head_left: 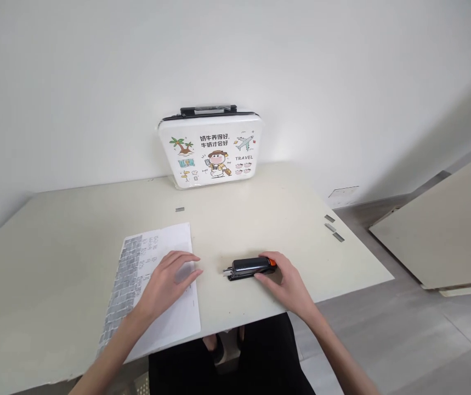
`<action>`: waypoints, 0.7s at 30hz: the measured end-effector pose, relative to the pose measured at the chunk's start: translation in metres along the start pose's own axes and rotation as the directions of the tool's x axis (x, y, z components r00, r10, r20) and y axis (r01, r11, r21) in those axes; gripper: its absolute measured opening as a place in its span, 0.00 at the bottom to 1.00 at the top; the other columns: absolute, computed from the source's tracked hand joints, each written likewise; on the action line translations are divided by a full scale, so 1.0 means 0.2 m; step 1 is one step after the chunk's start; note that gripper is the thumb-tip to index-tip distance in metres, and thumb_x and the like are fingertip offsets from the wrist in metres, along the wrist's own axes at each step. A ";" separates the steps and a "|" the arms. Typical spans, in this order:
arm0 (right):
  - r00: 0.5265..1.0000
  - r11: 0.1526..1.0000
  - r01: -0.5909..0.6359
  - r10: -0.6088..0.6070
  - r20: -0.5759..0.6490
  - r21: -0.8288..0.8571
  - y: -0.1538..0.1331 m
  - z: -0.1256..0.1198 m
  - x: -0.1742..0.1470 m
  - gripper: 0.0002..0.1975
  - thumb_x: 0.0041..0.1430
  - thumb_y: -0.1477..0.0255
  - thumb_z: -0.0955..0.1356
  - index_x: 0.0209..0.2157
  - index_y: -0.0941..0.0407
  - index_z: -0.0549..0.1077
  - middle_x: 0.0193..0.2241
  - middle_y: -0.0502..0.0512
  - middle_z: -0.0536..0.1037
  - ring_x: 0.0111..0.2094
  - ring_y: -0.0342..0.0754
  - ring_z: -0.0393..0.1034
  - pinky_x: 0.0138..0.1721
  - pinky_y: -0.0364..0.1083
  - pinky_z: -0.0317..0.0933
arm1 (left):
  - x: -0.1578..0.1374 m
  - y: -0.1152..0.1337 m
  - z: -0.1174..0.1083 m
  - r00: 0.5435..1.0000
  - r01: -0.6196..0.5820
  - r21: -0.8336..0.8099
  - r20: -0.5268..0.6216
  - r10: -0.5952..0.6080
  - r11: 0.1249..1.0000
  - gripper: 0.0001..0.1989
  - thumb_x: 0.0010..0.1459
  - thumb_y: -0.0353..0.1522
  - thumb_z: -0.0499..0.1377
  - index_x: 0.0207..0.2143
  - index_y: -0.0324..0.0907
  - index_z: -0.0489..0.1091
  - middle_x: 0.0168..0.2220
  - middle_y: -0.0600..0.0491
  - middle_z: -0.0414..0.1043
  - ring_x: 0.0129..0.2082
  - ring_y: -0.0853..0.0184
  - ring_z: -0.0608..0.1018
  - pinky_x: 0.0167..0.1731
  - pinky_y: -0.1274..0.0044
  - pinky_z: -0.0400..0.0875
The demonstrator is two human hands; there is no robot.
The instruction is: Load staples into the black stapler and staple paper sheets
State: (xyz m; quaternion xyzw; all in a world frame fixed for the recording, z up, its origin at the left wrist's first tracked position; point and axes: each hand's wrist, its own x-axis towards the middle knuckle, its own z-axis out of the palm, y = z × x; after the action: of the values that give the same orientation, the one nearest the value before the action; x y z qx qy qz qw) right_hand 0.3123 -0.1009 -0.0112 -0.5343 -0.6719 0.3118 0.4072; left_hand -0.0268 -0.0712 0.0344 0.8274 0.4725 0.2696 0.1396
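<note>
A black stapler (248, 267) with an orange part at its back end lies on the table, its front pointing left and a metal piece sticking out there. My right hand (287, 280) grips its back end between thumb and fingers. My left hand (169, 280) is over a printed sheet of paper (173, 318), with thumb and fingers apart and nothing between them. A gap separates the left fingertips from the stapler's front. Grey brick-like print runs along the sheet's left side; its small text is unreadable.
A white carry case (213, 151) with cartoon prints and a black handle stands against the wall. One staple strip (180, 209) lies behind the paper. Several more pieces, including another staple strip (330, 227), lie near the right edge of the table (66, 263). A pale panel (444, 230) stands farther right.
</note>
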 end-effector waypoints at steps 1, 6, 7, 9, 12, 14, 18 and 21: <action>1.000 1.000 -0.003 0.003 0.000 -0.004 0.01 0.00 0.00 0.19 0.67 0.58 0.70 0.55 0.49 0.73 0.53 0.60 0.79 0.54 0.60 0.73 0.56 0.60 0.68 | 0.00 0.02 0.00 1.000 0.009 -0.012 0.015 -0.008 1.000 0.12 0.70 0.44 0.60 0.50 0.50 0.75 0.49 0.52 0.79 0.51 0.59 0.79 0.51 0.64 0.76; 1.000 1.000 -0.022 0.022 -0.004 -0.013 0.02 0.01 -0.01 0.18 0.67 0.58 0.70 0.55 0.49 0.73 0.53 0.59 0.79 0.54 0.59 0.74 0.55 0.59 0.70 | 0.06 0.17 0.11 0.991 -0.022 -0.052 0.129 0.029 0.998 0.13 0.69 0.44 0.63 0.51 0.50 0.75 0.49 0.53 0.79 0.51 0.58 0.79 0.52 0.62 0.75; 1.000 1.000 -0.021 0.021 -0.006 -0.013 0.02 0.01 -0.01 0.18 0.68 0.58 0.70 0.55 0.49 0.73 0.53 0.59 0.79 0.54 0.59 0.74 0.55 0.59 0.70 | 0.08 0.19 0.14 0.989 -0.036 -0.053 0.143 0.044 0.998 0.12 0.69 0.43 0.63 0.50 0.50 0.75 0.49 0.53 0.80 0.51 0.58 0.79 0.53 0.62 0.74; 1.000 1.000 -0.018 0.018 -0.010 -0.012 0.01 0.01 -0.01 0.18 0.68 0.59 0.70 0.55 0.49 0.73 0.52 0.59 0.79 0.54 0.59 0.74 0.56 0.59 0.69 | 0.10 0.20 0.19 0.987 -0.058 -0.054 0.147 0.065 0.997 0.10 0.70 0.42 0.62 0.48 0.48 0.76 0.48 0.53 0.80 0.50 0.58 0.79 0.52 0.62 0.74; 1.000 1.000 -0.018 0.018 -0.011 -0.013 0.01 0.01 -0.01 0.17 0.67 0.58 0.70 0.54 0.49 0.73 0.51 0.58 0.80 0.52 0.59 0.74 0.54 0.58 0.70 | 0.12 0.18 0.24 0.990 -0.066 -0.058 0.117 0.072 0.996 0.09 0.70 0.41 0.62 0.44 0.47 0.77 0.45 0.53 0.81 0.47 0.58 0.80 0.50 0.63 0.74; 1.000 1.000 -0.026 0.026 -0.008 -0.011 0.01 0.01 -0.01 0.16 0.67 0.58 0.70 0.52 0.49 0.74 0.50 0.58 0.80 0.51 0.59 0.75 0.53 0.57 0.70 | 0.12 0.16 0.25 0.993 -0.060 -0.081 0.097 0.067 0.995 0.11 0.69 0.44 0.63 0.42 0.47 0.78 0.43 0.53 0.82 0.45 0.58 0.80 0.49 0.63 0.73; 0.998 0.998 -0.056 0.056 0.021 0.009 0.01 0.00 0.00 0.17 0.67 0.56 0.71 0.51 0.50 0.74 0.48 0.59 0.81 0.48 0.58 0.75 0.51 0.56 0.70 | 0.13 0.13 0.27 0.998 -0.012 -0.175 0.057 0.023 0.985 0.16 0.63 0.49 0.67 0.36 0.46 0.78 0.38 0.53 0.82 0.40 0.60 0.80 0.44 0.66 0.73; 0.996 0.997 -0.072 0.070 0.060 0.040 -0.01 -0.01 0.00 0.18 0.66 0.54 0.71 0.49 0.51 0.75 0.46 0.58 0.81 0.46 0.57 0.75 0.48 0.55 0.70 | 0.15 0.14 0.29 0.998 -0.038 -0.194 0.038 0.046 0.980 0.19 0.62 0.50 0.67 0.31 0.45 0.75 0.36 0.54 0.81 0.38 0.61 0.79 0.43 0.67 0.71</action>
State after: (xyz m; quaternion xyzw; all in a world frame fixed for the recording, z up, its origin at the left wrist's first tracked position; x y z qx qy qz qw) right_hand 0.3126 -0.1008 -0.0092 -0.5398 -0.6573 0.3558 0.3872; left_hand 0.0394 -0.0588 0.0098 0.8253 0.4234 0.2995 0.2233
